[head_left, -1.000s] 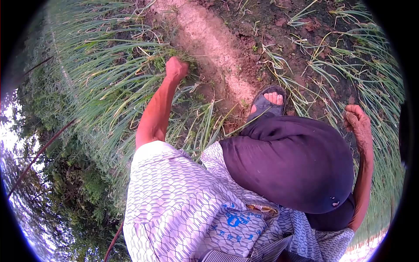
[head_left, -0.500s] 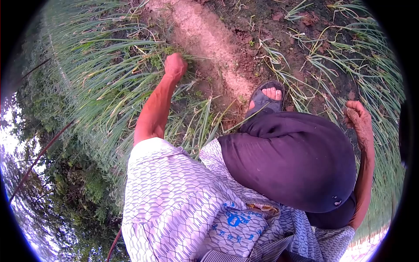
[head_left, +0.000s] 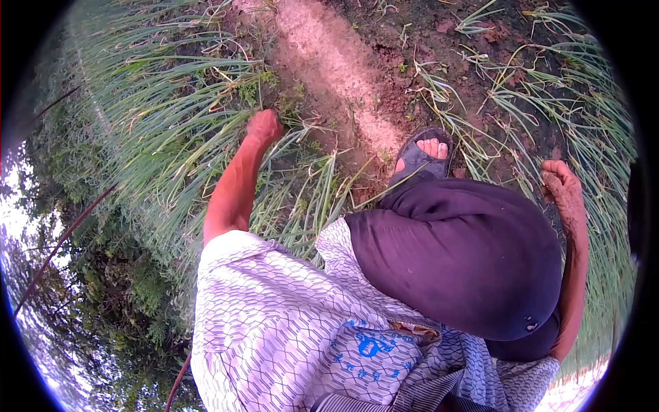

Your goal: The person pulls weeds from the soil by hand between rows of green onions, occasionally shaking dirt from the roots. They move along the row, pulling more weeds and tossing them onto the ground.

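My left hand is a closed fist at the edge of a dense row of long green onion-like leaves. Small feathery weeds grow just beyond the knuckles. What the fist holds, if anything, I cannot make out. My right hand hangs beyond my bent knee with its fingers curled together, close to the right-hand row of similar leaves. Anything between those fingers is hidden.
A bare strip of reddish soil runs between the rows. My sandalled foot stands at its near end. My knee in dark trousers fills the middle right. Trees and a thin reddish pole are at left.
My left fist has drawn back toward me and slightly left, away from the weeds. My right hand has stayed almost in place, its fingers still curled.
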Motion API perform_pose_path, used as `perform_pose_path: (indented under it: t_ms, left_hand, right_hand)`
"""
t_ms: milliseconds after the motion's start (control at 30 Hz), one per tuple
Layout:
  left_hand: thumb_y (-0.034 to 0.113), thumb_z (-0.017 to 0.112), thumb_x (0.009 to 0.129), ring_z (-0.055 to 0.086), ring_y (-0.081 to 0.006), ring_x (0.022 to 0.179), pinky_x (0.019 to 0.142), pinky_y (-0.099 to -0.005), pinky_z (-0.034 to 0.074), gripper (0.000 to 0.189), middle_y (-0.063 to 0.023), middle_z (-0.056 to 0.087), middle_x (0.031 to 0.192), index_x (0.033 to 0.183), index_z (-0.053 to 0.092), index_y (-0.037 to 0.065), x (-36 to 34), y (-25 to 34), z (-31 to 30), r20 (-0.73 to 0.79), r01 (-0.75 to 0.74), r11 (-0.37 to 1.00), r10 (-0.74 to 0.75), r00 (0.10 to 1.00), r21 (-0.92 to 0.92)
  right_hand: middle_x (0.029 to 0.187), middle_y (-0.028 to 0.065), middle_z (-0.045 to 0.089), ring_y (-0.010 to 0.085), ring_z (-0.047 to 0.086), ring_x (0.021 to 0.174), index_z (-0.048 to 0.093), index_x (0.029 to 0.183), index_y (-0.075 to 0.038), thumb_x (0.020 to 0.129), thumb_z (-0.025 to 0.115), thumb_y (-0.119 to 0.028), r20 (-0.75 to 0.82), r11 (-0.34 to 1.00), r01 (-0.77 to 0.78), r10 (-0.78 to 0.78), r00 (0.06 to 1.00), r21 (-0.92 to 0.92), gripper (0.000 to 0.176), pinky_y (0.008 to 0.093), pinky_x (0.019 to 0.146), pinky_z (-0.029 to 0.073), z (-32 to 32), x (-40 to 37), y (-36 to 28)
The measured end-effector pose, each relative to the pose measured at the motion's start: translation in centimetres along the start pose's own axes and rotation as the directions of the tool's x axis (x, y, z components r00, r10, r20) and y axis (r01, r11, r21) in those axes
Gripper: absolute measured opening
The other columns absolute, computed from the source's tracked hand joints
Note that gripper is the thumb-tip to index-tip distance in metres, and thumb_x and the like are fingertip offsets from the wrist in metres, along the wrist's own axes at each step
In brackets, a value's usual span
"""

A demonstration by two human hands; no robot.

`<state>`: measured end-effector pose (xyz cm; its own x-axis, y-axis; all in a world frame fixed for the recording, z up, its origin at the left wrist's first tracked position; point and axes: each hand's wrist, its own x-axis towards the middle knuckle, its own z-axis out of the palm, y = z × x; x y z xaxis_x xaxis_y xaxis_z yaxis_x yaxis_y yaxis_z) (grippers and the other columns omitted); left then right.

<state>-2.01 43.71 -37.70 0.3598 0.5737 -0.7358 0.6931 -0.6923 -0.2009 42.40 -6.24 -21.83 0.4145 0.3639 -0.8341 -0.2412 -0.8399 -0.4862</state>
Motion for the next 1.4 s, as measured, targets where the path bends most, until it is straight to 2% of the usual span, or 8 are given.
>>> perform_pose_path:
  t_ms: [600,800,1033,1167,1267,1300,1367,1400]
  left_hand:
    - [0.028,0.060,0.080,0.069,-0.0343,0.095,0.078,-0.0435,0.056,0.031,-0.0183,0.071,0.098,0.094,0.073,0.005,-1.2,2.5,-2.7,0.221,-0.122,0.957,0.063,0.973,0.263]
    - [0.035,0.064,0.080,0.068,-0.0371,0.088,0.073,-0.0458,0.053,0.038,-0.0220,0.070,0.092,0.099,0.068,0.002,-1.5,-2.2,-3.2,-0.094,0.060,0.977,-0.081,0.992,-0.203]
    - [0.022,0.058,0.097,0.054,-0.0086,0.061,0.048,-0.0224,0.038,0.024,-0.0050,0.070,0.095,0.116,0.062,0.008,-5.2,0.4,-10.9,-0.263,-0.248,0.105,-0.171,0.949,-0.963]
    - [0.018,0.058,0.097,0.057,-0.0121,0.070,0.055,-0.0197,0.044,0.028,-0.0088,0.061,0.099,0.121,0.052,0.004,-7.7,-3.0,-15.7,-0.352,-0.154,-0.630,0.201,0.914,-0.761]
    - [0.012,0.052,0.099,0.056,-0.0155,0.089,0.072,-0.0232,0.051,0.025,-0.0097,0.054,0.098,0.120,0.050,-0.002,-8.8,-2.9,-18.1,-0.406,-0.140,-0.743,0.189,0.894,-0.654]
    - [0.010,0.054,0.097,0.058,-0.0165,0.094,0.077,-0.0252,0.052,0.029,-0.0116,0.056,0.107,0.124,0.051,-0.001,-7.6,-3.9,-18.2,-0.476,-0.141,-0.688,0.324,0.818,-0.711]
    - [0.019,0.060,0.095,0.058,-0.0188,0.101,0.082,-0.0307,0.051,0.031,-0.0086,0.059,0.111,0.121,0.053,0.004,-9.3,-1.1,-19.7,-0.199,-0.230,-0.151,-0.195,0.960,-0.962]
    - [0.023,0.063,0.092,0.058,-0.0191,0.107,0.086,-0.0313,0.050,0.034,-0.0086,0.061,0.108,0.120,0.054,0.006,-9.5,-0.2,-20.0,-0.236,-0.230,-0.327,-0.021,0.971,-0.917]
  right_hand:
    - [0.080,-0.0028,0.054,0.0063,0.047,0.067,0.058,0.109,-0.003,0.093,0.057,-0.018,-0.022,0.999,-0.023,0.023,0.999,0.032,0.022,0.0215,0.060,0.040,-0.1,-0.5,0.1]
    - [0.079,-0.0022,0.054,0.0066,0.048,0.066,0.058,0.110,-0.001,0.093,0.057,-0.017,-0.038,0.998,-0.015,0.017,0.999,0.062,0.023,0.0215,0.060,0.041,0.1,-0.4,-0.2]
    - [0.080,-0.0016,0.055,0.0070,0.049,0.067,0.058,0.111,-0.001,0.093,0.057,-0.018,-0.022,0.999,0.002,-0.001,1.000,0.049,0.025,0.0218,0.061,0.041,0.0,-0.4,-0.2]
    - [0.080,-0.0014,0.056,0.0072,0.050,0.068,0.058,0.111,-0.001,0.092,0.057,-0.018,-0.047,0.996,0.009,-0.005,0.999,0.089,0.025,0.0222,0.061,0.041,-0.3,-0.5,0.2]
    - [0.080,-0.0010,0.057,0.0077,0.051,0.066,0.058,0.111,-0.001,0.091,0.058,-0.017,-0.049,0.997,0.022,-0.019,0.999,0.078,0.026,0.0227,0.059,0.041,-0.6,-0.3,0.8]
    - [0.079,-0.0002,0.058,0.0082,0.052,0.065,0.059,0.111,0.000,0.090,0.058,-0.016,-0.067,0.998,0.026,-0.022,0.998,0.065,0.026,0.0235,0.059,0.042,-0.5,-0.6,0.2]
    - [0.078,0.0008,0.060,0.0085,0.054,0.065,0.060,0.109,0.001,0.089,0.058,-0.016,-0.102,0.998,0.063,-0.063,0.993,-0.001,0.026,0.0240,0.059,0.044,-0.3,-0.9,-0.6]
    - [0.078,0.0016,0.060,0.0086,0.055,0.066,0.061,0.107,0.001,0.088,0.058,-0.015,-0.110,0.998,0.063,-0.063,0.992,-0.002,0.025,0.0242,0.060,0.045,-0.2,-1.3,-1.3]
